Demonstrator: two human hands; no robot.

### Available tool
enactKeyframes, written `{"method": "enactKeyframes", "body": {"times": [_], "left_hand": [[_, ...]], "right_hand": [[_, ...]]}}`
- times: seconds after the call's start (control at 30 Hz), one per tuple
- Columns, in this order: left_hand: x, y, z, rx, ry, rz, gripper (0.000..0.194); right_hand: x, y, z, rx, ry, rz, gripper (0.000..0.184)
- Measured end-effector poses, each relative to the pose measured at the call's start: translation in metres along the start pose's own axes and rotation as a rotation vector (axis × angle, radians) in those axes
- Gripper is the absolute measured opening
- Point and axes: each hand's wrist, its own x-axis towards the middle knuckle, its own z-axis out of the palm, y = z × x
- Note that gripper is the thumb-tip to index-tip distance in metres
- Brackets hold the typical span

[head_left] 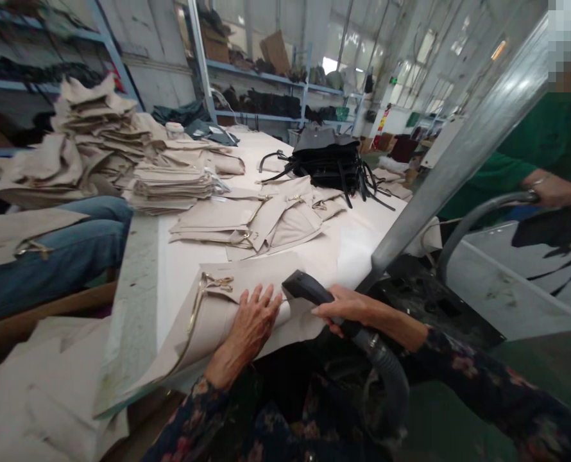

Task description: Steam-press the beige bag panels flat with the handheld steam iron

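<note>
Head view: right hand (pixel 349 308), grip closed round a black plastic hose nozzle (pixel 307 287); left hand (pixel 256 319), spread, pressed a flat beige zip-edged panel (pixel 218 317) on the white-topped table (pixel 176 276). I judged nozzle-work underway, next needing the panel steady.

Up and right of the black nozzle (pixel 309 287), bare white tabletop (pixel 360 239) is found near centre. Rightward passage is obstructed by a slanting metal post (pixel 459 151); upper centre is blocked by black bags (pixel 321 160), upper left by stacked beige panels (pixel 167 186).
</note>
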Motion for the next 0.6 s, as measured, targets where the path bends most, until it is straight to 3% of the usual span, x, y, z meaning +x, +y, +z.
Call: {"method": "enactKeyframes", "body": {"times": [0.17, 0.3, 0.47, 0.6], "left_hand": [[0.001, -0.001, -0.003, 0.023, -0.05, -0.002, 0.042], [-0.001, -0.018, -0.004, 0.075, -0.081, -0.055, 0.047], [-0.015, -0.069, -0.027, 0.134, -0.217, -0.214, 0.036], [-0.05, -0.136, -0.057, 0.209, -0.191, -0.394, 0.033]], "right_hand": [[0.04, -0.01, -0.012, -0.001, 0.139, -0.065, 0.025], [0.042, -0.011, -0.026, 0.075, 0.194, -0.153, 0.027], [0.007, 0.006, -0.038, 0.169, 0.174, -0.166, 0.03], [-0.011, 0.024, -0.04, 0.176, 0.12, -0.185, 0.037]]}}
